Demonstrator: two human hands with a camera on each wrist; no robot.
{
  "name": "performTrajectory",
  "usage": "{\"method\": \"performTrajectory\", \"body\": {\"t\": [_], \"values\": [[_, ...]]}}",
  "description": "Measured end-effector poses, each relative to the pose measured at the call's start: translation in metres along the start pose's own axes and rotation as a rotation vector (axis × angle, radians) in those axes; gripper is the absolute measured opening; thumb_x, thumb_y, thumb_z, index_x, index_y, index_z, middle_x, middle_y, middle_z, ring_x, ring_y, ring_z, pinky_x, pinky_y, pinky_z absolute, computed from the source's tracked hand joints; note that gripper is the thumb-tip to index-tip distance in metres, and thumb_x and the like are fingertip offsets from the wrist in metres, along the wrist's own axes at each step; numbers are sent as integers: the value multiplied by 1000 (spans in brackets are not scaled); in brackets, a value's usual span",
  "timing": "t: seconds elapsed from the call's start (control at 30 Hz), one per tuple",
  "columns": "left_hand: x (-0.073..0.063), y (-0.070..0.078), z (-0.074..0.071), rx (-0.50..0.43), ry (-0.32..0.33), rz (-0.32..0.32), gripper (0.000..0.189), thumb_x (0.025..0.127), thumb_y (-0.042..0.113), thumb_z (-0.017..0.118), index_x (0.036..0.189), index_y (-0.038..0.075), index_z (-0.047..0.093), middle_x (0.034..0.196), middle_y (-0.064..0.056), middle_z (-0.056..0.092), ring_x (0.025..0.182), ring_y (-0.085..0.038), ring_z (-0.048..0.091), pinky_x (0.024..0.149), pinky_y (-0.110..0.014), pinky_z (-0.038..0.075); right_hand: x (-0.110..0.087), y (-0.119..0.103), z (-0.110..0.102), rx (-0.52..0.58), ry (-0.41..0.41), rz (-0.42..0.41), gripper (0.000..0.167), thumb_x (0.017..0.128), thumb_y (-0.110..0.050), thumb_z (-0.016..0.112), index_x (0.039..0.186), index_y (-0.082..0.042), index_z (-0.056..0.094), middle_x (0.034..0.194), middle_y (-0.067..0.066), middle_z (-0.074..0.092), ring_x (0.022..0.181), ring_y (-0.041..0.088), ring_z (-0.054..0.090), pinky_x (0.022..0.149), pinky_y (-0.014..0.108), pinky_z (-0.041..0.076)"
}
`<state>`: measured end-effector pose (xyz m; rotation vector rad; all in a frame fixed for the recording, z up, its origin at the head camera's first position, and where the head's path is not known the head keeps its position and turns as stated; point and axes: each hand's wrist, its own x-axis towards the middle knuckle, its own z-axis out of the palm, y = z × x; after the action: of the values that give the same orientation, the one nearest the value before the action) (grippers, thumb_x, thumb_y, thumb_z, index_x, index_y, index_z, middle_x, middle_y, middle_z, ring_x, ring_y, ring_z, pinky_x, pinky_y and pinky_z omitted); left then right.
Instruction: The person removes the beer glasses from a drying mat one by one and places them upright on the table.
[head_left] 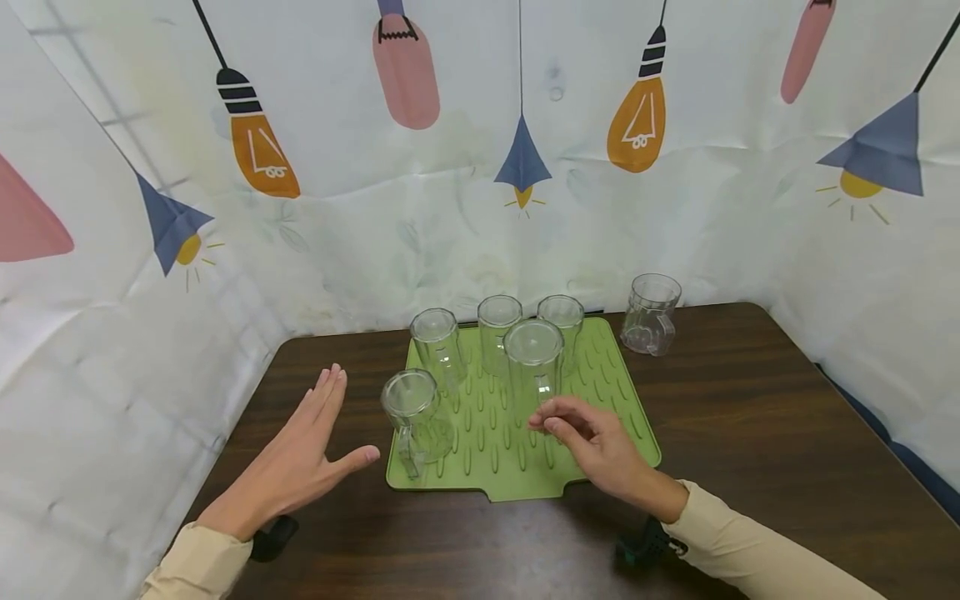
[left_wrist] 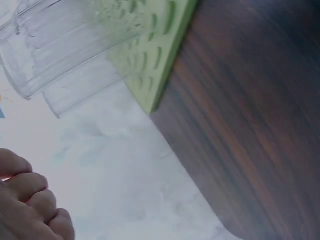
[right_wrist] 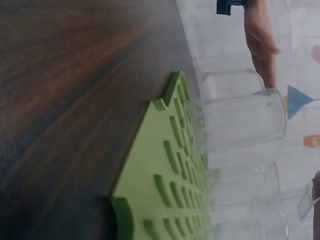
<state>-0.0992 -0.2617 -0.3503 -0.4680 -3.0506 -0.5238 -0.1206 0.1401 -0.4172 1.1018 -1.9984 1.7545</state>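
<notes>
My right hand is at the front middle glass mug, with curled fingers and thumb pinching low at its handle. This clear mug stands bottom up over the green drying mat. In the right wrist view its handle sits right against the hand at the frame edge. My left hand hovers left of the mat, fingers straight and thumb spread, holding nothing. Nearest to it is another upturned mug at the mat's front left corner, its handle toward the front.
Behind, on the mat, stand a left mug, a middle mug and a right mug. One more mug stands off the mat at the table's back right. A printed white cloth surrounds the dark wooden table.
</notes>
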Motion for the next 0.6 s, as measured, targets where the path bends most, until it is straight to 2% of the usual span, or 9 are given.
{"method": "performTrajectory", "body": {"t": [0.1,0.27,0.37,0.5,0.6], "values": [[4,4,0,-4,45,26,108,97,58,64,168,16,-6,177,-5,-7,165,-33,2,135,-50,9,3,0,-4,10,6,-20,22,98,16,54,116,7,64,105,23,74,108,0,73,87,23,64],[13,12,2,-37,114,67,105,97,53,67,168,21,-3,177,-3,-3,166,-30,2,126,-66,22,9,-5,-12,27,16,-47,21,97,20,53,115,14,62,105,19,75,108,0,73,91,25,63],[18,17,1,-65,156,91,104,97,50,70,169,22,1,178,-5,1,166,-33,5,118,-72,30,12,-9,-18,-22,30,-56,23,96,19,55,116,12,63,105,15,75,106,-2,73,89,24,64],[24,24,-1,-89,215,132,100,97,44,72,169,22,6,177,-9,10,164,-37,13,115,-71,33,17,-15,-27,-110,54,-58,25,96,18,57,115,5,67,101,17,75,102,-2,73,87,22,63],[30,30,-2,-102,254,167,98,97,40,73,169,23,8,176,-11,13,161,-39,19,115,-70,34,21,-18,-33,-157,66,-72,26,95,18,59,113,3,68,98,19,75,97,4,75,86,21,63]]}}
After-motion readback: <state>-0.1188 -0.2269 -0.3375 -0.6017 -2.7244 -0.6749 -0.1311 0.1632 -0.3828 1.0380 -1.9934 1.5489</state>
